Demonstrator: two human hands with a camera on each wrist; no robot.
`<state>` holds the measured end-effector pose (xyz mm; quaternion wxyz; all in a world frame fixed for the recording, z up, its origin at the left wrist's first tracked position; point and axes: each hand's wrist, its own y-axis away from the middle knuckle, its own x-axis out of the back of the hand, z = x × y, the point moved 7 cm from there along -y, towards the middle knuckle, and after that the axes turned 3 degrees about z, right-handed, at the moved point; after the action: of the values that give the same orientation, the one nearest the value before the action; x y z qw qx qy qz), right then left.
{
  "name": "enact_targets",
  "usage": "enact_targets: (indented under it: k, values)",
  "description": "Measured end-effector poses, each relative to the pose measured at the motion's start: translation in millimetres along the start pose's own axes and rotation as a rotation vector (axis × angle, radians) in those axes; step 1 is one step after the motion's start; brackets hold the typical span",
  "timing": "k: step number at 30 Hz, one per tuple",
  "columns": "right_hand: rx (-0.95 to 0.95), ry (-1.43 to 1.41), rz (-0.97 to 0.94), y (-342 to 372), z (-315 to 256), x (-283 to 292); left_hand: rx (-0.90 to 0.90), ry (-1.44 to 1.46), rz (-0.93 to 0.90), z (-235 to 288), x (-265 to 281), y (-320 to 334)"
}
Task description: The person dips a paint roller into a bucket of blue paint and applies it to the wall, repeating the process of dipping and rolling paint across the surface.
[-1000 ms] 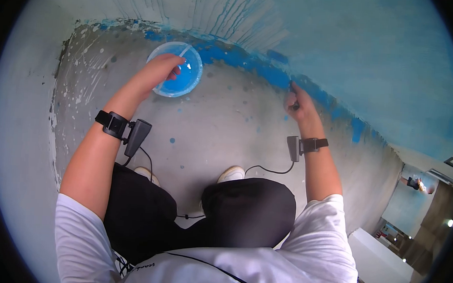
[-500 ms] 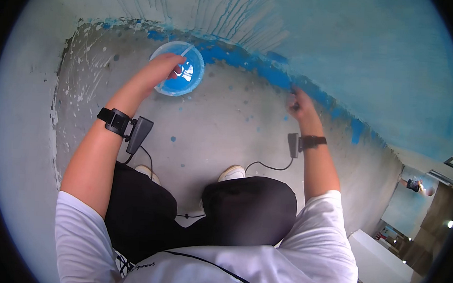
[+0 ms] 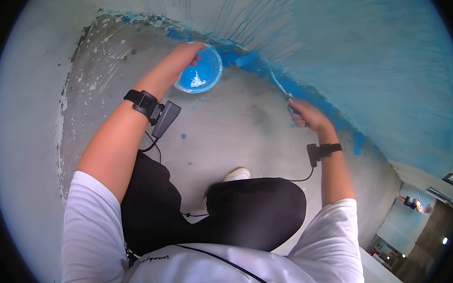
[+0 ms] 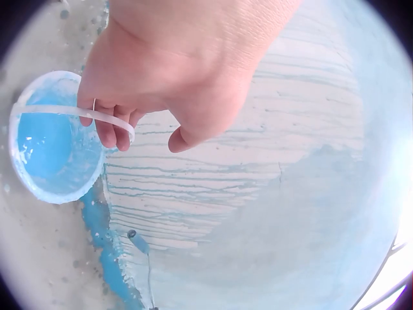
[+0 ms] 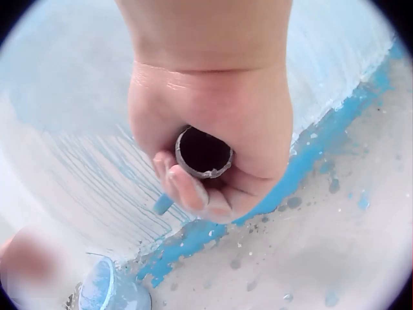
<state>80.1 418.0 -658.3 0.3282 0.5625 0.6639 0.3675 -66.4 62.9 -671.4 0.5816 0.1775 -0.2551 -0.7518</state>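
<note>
My left hand (image 3: 182,60) hooks its fingers around the thin white handle (image 4: 51,110) of a clear plastic bucket (image 3: 217,82). Bright blue paint (image 4: 45,145) fills part of the bucket. In the head view my right hand (image 3: 310,116) grips a paint roller by its dark handle (image 3: 292,109). A thin bent rod (image 3: 277,80) joins that handle to a small blue roller head (image 3: 246,58), which lies over the blue band along the wall's foot, right of the bucket. The right wrist view looks into the handle's hollow end (image 5: 204,154), wrapped by my fingers.
Grey concrete floor (image 3: 227,126) with paint spots stretches before my knees. A light blue wall (image 3: 354,51) with drips rises ahead, meeting a pale side wall (image 3: 28,105) at the left. Another person (image 3: 414,203) is far off at the right. A cable (image 3: 299,179) runs from my right wrist.
The roller head has moved left along the wall's foot toward the bucket, and its rod now shows. The bucket and left hand have shifted right. The camera view has shifted too.
</note>
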Motion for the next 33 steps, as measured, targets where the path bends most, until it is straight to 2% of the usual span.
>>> enact_targets:
  k: [1,2,4,5,7,11,13,14,16,18,20,21,23,24,26,33]
  values:
    - [0.011,0.190,-0.062,1.4,-12.2,-8.8,0.000,-0.006,0.006,0.2,1.0,1.0]
    - [0.013,0.187,-0.068,2.7,-24.3,-16.2,0.003,0.014,0.021,0.7,1.5,1.8]
    - [0.068,0.573,-0.152,-1.8,-43.5,-41.1,0.007,0.029,0.038,0.3,1.9,2.0]
    - [0.071,0.569,-0.156,-11.3,-48.6,-48.2,0.019,0.028,0.026,-0.9,0.5,0.3]
    - [0.148,0.837,-0.129,-32.3,-61.4,-63.1,0.027,0.019,0.013,-0.6,0.3,0.0]
    - [0.060,0.851,-0.138,-72.8,-77.7,-99.5,0.006,-0.013,-0.027,2.1,-6.6,1.4]
    - [-0.109,0.787,-0.120,-82.2,-77.5,-117.2,0.011,-0.037,-0.012,0.6,-6.4,-1.2]
    - [-0.105,0.776,-0.123,-85.5,-76.7,-127.2,0.011,-0.037,-0.031,-0.3,-8.0,-1.4]
    - [-0.234,0.635,-0.025,-90.7,-70.7,-136.7,0.006,-0.055,-0.052,-0.5,-8.5,-2.5]
    - [-0.210,0.631,0.013,-100.3,-70.4,-143.8,0.006,-0.054,-0.089,-0.9,-8.9,-1.3]
    - [-0.084,0.885,-0.025,-110.4,-73.1,-150.2,0.004,-0.063,-0.090,3.4,-9.8,4.3]
    - [-0.079,0.875,-0.028,-114.6,-71.8,-150.2,0.004,-0.055,-0.091,4.6,-11.1,7.4]
    - [0.037,0.878,0.120,-116.4,-82.5,-146.4,0.010,-0.058,-0.100,4.2,-10.8,8.9]
    - [0.040,0.867,0.121,-117.9,-84.5,-147.6,0.012,-0.048,-0.108,4.9,-10.8,9.6]
    - [0.045,1.034,0.095,-126.2,-87.2,-149.3,0.004,-0.051,-0.111,4.1,-10.3,9.5]
    - [0.013,1.017,0.078,-124.9,-84.7,-141.9,-0.004,-0.024,-0.114,1.6,-8.6,7.7]
